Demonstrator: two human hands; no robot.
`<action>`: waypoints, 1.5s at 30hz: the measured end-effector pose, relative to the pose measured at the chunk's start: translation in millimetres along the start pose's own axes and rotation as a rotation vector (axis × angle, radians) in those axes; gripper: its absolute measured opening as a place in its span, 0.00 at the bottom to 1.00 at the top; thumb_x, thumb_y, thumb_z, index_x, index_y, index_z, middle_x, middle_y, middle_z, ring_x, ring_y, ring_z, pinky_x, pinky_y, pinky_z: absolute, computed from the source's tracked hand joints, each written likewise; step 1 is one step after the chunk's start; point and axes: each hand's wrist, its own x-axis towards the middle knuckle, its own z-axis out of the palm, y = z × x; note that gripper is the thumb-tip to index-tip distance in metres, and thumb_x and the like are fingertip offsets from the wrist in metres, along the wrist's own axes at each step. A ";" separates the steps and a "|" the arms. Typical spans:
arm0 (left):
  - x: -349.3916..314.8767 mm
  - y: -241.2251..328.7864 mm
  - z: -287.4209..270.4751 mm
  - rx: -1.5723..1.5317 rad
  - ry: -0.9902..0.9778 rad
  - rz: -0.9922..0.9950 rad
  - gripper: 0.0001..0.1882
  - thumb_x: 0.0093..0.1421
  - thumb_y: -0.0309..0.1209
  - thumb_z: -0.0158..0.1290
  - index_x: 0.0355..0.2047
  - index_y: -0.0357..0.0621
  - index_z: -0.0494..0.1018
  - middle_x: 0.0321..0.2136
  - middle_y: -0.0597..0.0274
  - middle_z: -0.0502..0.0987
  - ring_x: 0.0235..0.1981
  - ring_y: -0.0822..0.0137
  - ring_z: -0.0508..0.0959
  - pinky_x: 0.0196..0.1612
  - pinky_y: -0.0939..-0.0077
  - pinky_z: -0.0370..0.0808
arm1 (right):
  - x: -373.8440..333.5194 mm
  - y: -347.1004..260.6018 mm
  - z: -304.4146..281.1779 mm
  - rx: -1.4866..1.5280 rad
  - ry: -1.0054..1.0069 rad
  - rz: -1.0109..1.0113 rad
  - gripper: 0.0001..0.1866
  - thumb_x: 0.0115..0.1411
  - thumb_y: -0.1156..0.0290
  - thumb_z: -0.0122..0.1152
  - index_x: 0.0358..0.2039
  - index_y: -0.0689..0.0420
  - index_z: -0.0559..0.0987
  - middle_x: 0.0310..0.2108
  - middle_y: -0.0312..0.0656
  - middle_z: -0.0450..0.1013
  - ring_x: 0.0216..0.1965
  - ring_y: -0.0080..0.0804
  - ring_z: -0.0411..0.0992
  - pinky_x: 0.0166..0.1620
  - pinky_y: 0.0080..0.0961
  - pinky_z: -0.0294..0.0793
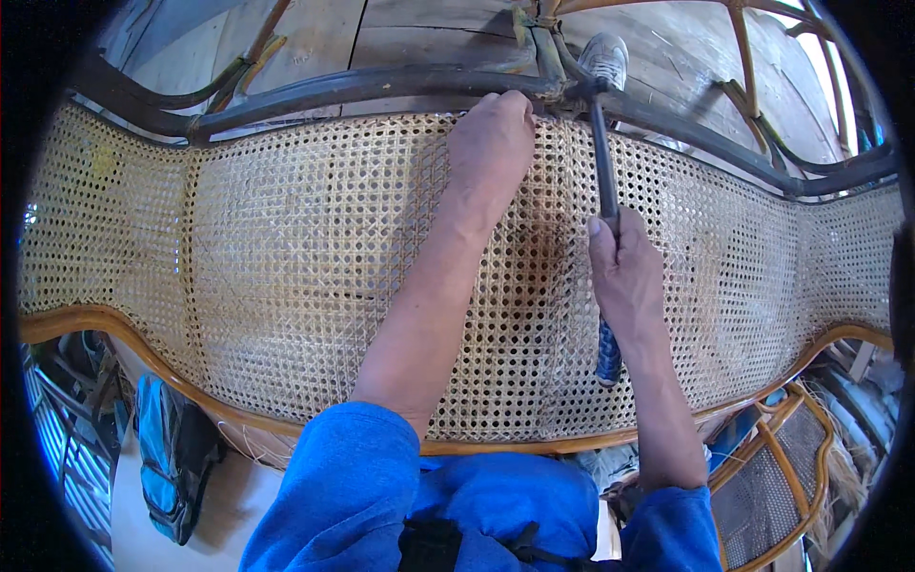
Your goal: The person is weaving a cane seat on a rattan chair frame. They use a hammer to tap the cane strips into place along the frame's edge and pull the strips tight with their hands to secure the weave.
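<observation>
1. I see the woven cane panel (276, 238) stretching across most of my view.
2. The dark rail (353, 98) runs along the panel's far edge.
3. The hammer (603, 162) passes through my right grip (626, 262), its head at the rail beyond, its blue handle end toward me.
4. My left grip (491, 138) curls at the panel's far edge, left of the hammer's head; I cannot tell whether it pinches anything.
5. My right grip is wrapped firmly round the shaft.
</observation>
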 end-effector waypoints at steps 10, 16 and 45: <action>-1.3 0.3 -0.3 0.022 -0.007 -0.004 0.09 0.57 0.33 0.51 0.33 0.41 0.76 0.32 0.50 0.78 0.36 0.50 0.77 0.40 0.58 0.73 | 3.7 -6.3 -3.8 -0.086 -0.052 0.009 0.15 0.65 0.60 0.47 0.33 0.62 0.68 0.19 0.56 0.71 0.22 0.55 0.72 0.27 0.45 0.70; 1.6 -0.2 0.0 -0.048 0.039 0.036 0.11 0.58 0.35 0.51 0.32 0.41 0.76 0.29 0.54 0.79 0.34 0.53 0.78 0.39 0.61 0.73 | 3.6 -1.7 -13.1 -0.158 -0.097 0.082 0.15 0.64 0.60 0.48 0.33 0.61 0.68 0.19 0.53 0.70 0.22 0.53 0.72 0.28 0.44 0.70; -0.6 36.1 12.3 -1.919 -0.514 -0.457 0.10 0.62 0.28 0.47 0.42 0.40 0.71 0.41 0.59 0.76 0.42 0.69 0.76 0.48 0.75 0.72 | 77.6 -14.3 13.9 0.167 0.375 -0.329 0.15 0.57 0.82 0.53 0.46 0.61 0.72 0.36 0.41 0.75 0.38 0.23 0.73 0.43 0.21 0.73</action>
